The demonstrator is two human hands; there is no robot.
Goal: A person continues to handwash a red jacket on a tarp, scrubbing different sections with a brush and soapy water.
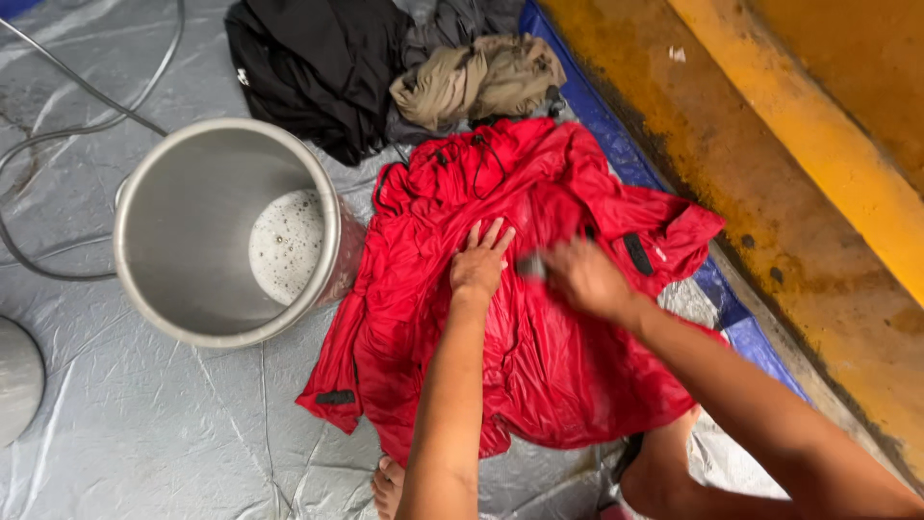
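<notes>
Head view. A red jacket (539, 318) lies spread flat on a grey plastic sheet (144, 424) that covers the floor, between a steel pot (207, 231) on your left and a yellow-brown concrete step (770, 193) on your right. Your left hand (478, 260) rests palm down on the middle of the jacket, fingers straight and slightly fanned, holding nothing. Your right hand (577, 277) sits just beside it on the same cloth; it is blurred, and a small dark object (530, 267) shows at its fingertips, though you cannot tell what the object is or how tightly the hand closes on it. The steel pot stands upright, touching the jacket's left edge, with foamy water (286, 246) low inside it. Beyond the jacket's collar lies a heap of other clothing: a black garment (308, 67), a khaki garment (481, 77) and a grey one (462, 24) touching one another. A grey hose (87, 125) curves across the sheet behind the pot. A blue tarpaulin edge (597, 116) runs along the foot of the step. Your bare toes (388, 484) show at the bottom edge, just below the jacket's hem.
</notes>
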